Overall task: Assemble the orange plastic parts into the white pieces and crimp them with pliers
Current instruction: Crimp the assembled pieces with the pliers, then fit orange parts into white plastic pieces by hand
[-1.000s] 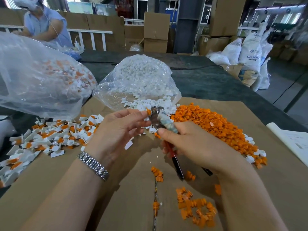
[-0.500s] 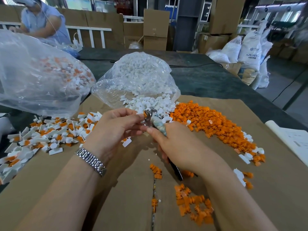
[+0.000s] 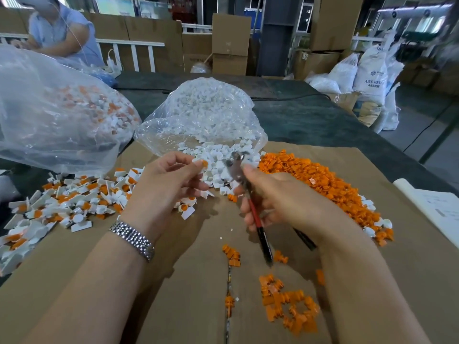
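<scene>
Finished parts [image 3: 67,204] lie left, loose inserts [image 3: 330,184] right.

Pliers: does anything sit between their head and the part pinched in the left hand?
Nothing visible does. The left hand pinches an orange-and-white part at its fingertips, and the pliers, gripped by the right hand, point toward it across an open gap above the white pieces.

Plastic, metal and cardboard at the bench

Dull grey metal pliers [image 3: 237,170] with glossy red-and-black grips sit in the right hand [image 3: 280,202]; matt orange plastic parts [image 3: 323,184] beyond it lie on rough brown cardboard [image 3: 198,281]; a shiny metal watch band [image 3: 133,240] circles the left wrist.
</scene>
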`<state>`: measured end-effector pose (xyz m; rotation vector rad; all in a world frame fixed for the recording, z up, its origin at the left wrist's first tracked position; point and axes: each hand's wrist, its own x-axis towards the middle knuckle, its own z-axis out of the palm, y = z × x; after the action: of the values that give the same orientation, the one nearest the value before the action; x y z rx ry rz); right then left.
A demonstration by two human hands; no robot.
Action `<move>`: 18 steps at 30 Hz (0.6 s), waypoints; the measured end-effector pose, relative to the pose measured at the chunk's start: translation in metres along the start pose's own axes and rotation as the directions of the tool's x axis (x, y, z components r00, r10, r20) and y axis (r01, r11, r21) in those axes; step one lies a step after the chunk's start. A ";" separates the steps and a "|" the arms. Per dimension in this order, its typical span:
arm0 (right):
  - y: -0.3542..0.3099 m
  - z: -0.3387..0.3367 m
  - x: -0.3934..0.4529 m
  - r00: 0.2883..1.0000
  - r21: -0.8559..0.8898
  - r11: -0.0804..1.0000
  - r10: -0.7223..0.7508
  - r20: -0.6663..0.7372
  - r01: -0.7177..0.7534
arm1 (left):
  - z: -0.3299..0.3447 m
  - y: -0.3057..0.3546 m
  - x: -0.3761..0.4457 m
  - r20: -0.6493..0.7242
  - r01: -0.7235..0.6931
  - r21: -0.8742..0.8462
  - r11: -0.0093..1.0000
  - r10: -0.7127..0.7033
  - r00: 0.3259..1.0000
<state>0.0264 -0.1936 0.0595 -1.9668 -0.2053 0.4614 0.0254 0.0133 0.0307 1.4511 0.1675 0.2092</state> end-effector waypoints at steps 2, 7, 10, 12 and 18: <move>0.003 -0.010 0.002 0.985 -0.055 0.998 -0.033 -0.171 0.024 | -0.007 -0.002 0.004 -0.138 -0.060 0.289 0.955 0.104 0.985; 0.024 -0.017 0.015 0.875 -0.557 0.801 -0.091 -0.475 -0.219 | -0.025 -0.004 0.011 -0.246 0.026 0.900 0.435 0.459 0.853; 0.036 -0.012 0.025 0.852 -0.672 0.637 -0.044 -0.521 -0.378 | -0.019 -0.007 0.010 -0.022 -0.180 0.934 0.309 0.553 0.833; 0.038 -0.009 0.029 0.847 -0.692 0.598 -0.040 -0.530 -0.405 | -0.007 -0.014 0.007 0.205 -0.339 0.918 0.204 0.488 0.848; 0.037 0.002 0.035 0.834 -0.723 0.609 -0.174 -0.524 -0.327 | 0.009 -0.034 0.009 0.382 -0.378 0.923 -0.074 0.305 0.872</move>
<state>0.0552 -0.1955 0.0176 -2.9247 0.0861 -0.2483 0.0376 0.0031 -0.0021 3.0320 -0.2109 0.5579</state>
